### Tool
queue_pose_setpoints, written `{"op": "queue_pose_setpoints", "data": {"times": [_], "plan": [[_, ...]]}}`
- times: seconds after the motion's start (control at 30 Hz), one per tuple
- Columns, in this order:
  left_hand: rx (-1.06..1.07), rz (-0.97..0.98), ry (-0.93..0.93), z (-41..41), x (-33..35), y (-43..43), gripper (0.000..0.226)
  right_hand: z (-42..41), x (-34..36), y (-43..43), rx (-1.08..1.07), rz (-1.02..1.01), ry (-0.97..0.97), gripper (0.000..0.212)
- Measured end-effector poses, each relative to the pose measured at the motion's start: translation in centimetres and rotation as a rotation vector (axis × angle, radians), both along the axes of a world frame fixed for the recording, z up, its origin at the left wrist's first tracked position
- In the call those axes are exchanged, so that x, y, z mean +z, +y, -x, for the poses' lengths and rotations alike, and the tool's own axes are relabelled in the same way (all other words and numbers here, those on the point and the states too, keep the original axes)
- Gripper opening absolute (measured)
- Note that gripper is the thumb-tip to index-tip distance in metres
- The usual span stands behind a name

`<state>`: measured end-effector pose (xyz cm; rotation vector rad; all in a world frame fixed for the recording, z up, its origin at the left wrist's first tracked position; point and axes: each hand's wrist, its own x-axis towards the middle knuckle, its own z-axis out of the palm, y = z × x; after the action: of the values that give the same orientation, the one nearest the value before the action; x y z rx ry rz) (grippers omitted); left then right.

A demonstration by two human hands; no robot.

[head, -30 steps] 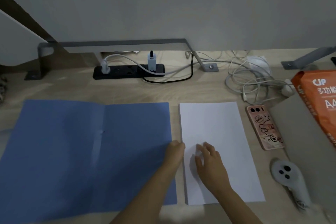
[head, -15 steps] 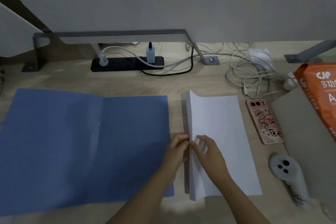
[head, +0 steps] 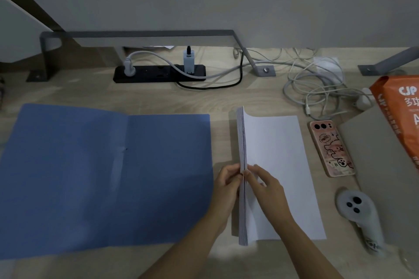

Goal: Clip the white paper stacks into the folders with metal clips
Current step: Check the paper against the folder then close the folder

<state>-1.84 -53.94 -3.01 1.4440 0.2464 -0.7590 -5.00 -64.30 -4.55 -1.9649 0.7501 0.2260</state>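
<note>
1. You are pinching the left edge of the white paper stack (head: 276, 165) with both hands, and that edge is standing up off the desk (head: 226, 99).
2. Your left hand (head: 225, 184) is closing on the raised edge from the left side, fingers bent around it.
3. Your right hand (head: 265, 184) is holding the same edge from the right, with the fingers lying on the top sheet.
4. The rest of the paper is lying flat on the desk, just right of the blue folder (head: 104, 176).
5. The folder is lying wide open and flat on the left part of the desk.
6. A pink phone (head: 331, 147) is resting just right of the paper.
7. A white controller (head: 359, 217) is sitting near you on the right.
8. An orange paper pack (head: 399, 111) is showing at the right edge.
9. A black power strip (head: 159, 73) and white cables (head: 317, 88) are lying at the far side.
</note>
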Motion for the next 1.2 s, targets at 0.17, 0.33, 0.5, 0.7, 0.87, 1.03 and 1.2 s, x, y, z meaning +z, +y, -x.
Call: {"op": "queue_pose_setpoints", "data": {"times": [0.17,0.33,0.5,0.7,0.87,1.03,1.2], "plan": [[0.002,-0.003,0.004,-0.1,-0.1,0.0,0.022,0.0,-0.1,0.0,0.001,0.011,-0.008,0.038],[0.0,0.005,0.02,-0.1,-0.3,0.1,0.021,-0.1,0.0,0.1,-0.002,0.019,-0.002,0.037],[0.004,-0.005,0.04,-0.2,-0.7,0.1,0.024,0.0,0.0,0.1,-0.001,0.011,-0.009,0.034],[0.011,-0.076,0.037,-0.4,-1.6,0.5,0.027,0.1,-1.2,0.3,-0.064,0.075,0.022,0.038],[-0.127,-0.327,-0.096,-0.3,-2.3,0.1,0.032,0.0,-1.7,0.3,-0.072,0.125,-0.017,0.025],[-0.142,-0.403,-0.266,0.0,-1.2,-0.7,0.046,0.1,-1.1,-0.3,-0.076,0.113,-0.064,0.035],[-0.19,-0.159,0.001,-1.5,-0.2,-2.5,0.04,0.3,-0.9,-0.4,-0.082,0.062,-0.071,0.031]]}}
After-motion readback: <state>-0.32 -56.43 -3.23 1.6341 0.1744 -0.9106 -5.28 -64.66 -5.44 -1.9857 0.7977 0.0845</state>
